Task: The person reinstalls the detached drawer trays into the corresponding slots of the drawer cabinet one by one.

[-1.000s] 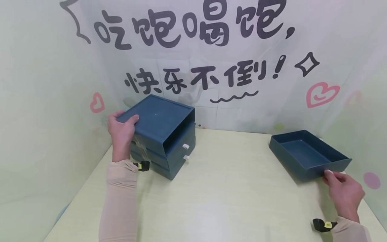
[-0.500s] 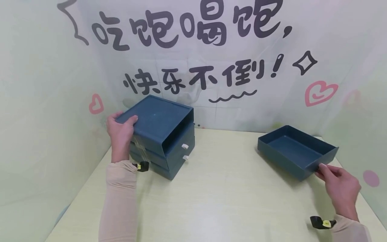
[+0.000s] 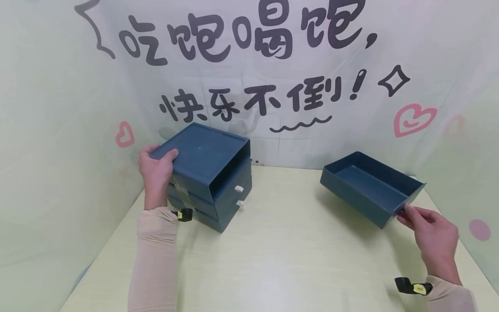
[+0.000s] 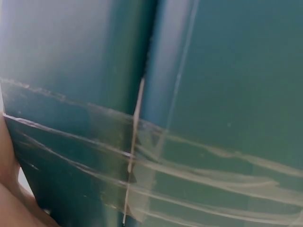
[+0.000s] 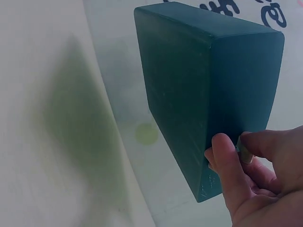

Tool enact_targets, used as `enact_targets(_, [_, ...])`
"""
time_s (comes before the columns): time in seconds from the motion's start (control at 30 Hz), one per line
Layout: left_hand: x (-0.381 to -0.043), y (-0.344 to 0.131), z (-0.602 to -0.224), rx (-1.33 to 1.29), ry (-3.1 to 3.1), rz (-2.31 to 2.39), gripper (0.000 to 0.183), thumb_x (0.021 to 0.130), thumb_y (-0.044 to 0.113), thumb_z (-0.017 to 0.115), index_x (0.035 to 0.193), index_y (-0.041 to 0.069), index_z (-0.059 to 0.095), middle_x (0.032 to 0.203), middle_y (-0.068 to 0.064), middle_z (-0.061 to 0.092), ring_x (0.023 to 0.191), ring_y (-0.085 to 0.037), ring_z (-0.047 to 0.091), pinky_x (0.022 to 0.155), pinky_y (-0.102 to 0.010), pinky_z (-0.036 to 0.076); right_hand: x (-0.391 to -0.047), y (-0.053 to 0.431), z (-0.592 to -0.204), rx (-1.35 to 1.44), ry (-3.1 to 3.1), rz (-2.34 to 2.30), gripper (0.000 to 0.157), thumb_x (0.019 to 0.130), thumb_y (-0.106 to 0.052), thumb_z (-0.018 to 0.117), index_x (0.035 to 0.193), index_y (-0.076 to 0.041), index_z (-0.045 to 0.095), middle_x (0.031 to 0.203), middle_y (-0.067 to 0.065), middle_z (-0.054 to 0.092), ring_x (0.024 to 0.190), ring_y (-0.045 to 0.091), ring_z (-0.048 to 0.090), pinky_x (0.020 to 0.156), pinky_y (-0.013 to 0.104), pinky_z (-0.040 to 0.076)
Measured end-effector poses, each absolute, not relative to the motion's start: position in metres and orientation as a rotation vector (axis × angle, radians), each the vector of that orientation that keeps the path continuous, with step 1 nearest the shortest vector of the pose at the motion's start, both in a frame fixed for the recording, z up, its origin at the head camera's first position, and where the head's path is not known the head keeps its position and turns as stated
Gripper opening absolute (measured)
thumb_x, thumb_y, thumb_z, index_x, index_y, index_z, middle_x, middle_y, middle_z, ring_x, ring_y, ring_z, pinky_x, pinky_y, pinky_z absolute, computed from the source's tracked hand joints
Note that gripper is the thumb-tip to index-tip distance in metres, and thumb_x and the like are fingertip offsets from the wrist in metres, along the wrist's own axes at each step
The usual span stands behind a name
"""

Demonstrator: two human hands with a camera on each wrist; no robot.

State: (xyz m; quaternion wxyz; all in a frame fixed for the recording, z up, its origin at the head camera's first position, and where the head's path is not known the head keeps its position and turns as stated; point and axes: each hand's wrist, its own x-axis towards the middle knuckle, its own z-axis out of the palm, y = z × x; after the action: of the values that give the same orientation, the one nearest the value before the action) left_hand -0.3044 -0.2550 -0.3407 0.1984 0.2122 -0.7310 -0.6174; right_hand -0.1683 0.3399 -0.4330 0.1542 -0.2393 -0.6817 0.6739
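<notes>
A dark blue drawer cabinet (image 3: 202,151) stands at the left of the table, its top slot open and two lower drawers with white pull tabs (image 3: 239,189) shut. My left hand (image 3: 156,169) grips its upper left edge, thumb on the top panel and fingers over the side. Clear tape (image 4: 208,172) runs across the cabinet's side in the left wrist view. At the right, my right hand (image 3: 434,236) pinches a small pull on the front of a blue drawer (image 3: 374,182). That drawer is held tilted above the table, its inside bare; the right wrist view shows its underside and front.
The pale table (image 3: 273,251) lies between the cabinet and the drawer, with the drawer's shadow on it. Behind rises a printed cloth backdrop (image 3: 269,147), and similar sheets flank both sides of the table.
The right hand has lifted the drawer higher and moved it leftward, away from the right side sheet. The left hand and the cabinet have stayed in place.
</notes>
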Motion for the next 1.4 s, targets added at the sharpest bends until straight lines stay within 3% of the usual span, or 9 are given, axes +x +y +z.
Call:
enact_targets(0.2, [-0.305,-0.256,-0.340,0.595,-2.046,-1.723,0.066,0.092,0.028,0.072,0.149,0.018,0.041,0.162,-0.007,0.031,0.148,-0.020,0.032,0.124,-0.032,0.027,-0.168,0.327,-0.426,-0.573,-1.831,2.051,0.005,0.091,-0.021,0.077,0.086,-0.024,0.076,0.075,-0.011,0.078,0.067,0.006,0.075,0.067,0.009,0.055])
enact_targets(0.4, [-0.305,-0.255,-0.340,0.590,-2.048,-1.723,0.066,0.092,0.028,0.072,0.149,0.018,0.040,0.163,-0.006,0.031,0.148,-0.020,0.032,0.124,-0.033,0.027,-0.169,0.315,-0.422,-0.526,-1.866,2.000,0.008,0.093,-0.019,0.075,0.089,-0.025,0.076,0.074,-0.011,0.078,0.067,0.004,0.075,0.069,0.006,0.053])
enact_targets(0.53, [-0.305,-0.255,-0.340,0.587,-2.041,-1.721,0.066,0.092,0.028,0.072,0.149,0.017,0.041,0.162,-0.007,0.032,0.147,-0.020,0.033,0.124,-0.033,0.028,-0.171,0.308,-0.420,-0.515,-1.885,1.987,0.004,0.090,-0.023,0.078,0.092,-0.023,0.075,0.076,-0.013,0.078,0.068,0.004,0.075,0.069,0.005,0.052])
enact_targets(0.77, [-0.305,-0.256,-0.340,0.592,-2.041,-1.726,0.065,0.092,0.029,0.072,0.148,0.018,0.041,0.162,-0.007,0.033,0.145,-0.019,0.034,0.122,-0.032,0.029,-0.175,0.293,-0.415,-0.548,-1.981,1.937,0.024,0.088,-0.033,0.079,0.105,-0.017,0.073,0.079,-0.018,0.077,0.072,0.002,0.075,0.070,0.003,0.050])
enact_targets(0.97, [-0.305,-0.255,-0.341,0.597,-2.046,-1.722,0.065,0.092,0.029,0.072,0.148,0.018,0.041,0.162,-0.007,0.033,0.146,-0.019,0.034,0.123,-0.033,0.029,-0.178,0.276,-0.408,-0.527,-2.049,1.871,0.033,0.089,-0.035,0.078,0.113,-0.013,0.072,0.080,-0.020,0.076,0.074,0.000,0.075,0.074,0.002,0.049])
enact_targets(1.4, [-0.306,-0.256,-0.342,0.593,-2.042,-1.721,0.065,0.092,0.028,0.073,0.148,0.017,0.042,0.161,-0.007,0.034,0.145,-0.020,0.035,0.123,-0.033,0.029,-0.176,0.237,-0.400,-0.459,-2.094,1.790,0.031,0.091,-0.033,0.077,0.110,-0.009,0.073,0.080,-0.017,0.076,0.073,0.002,0.075,0.077,0.003,0.050])
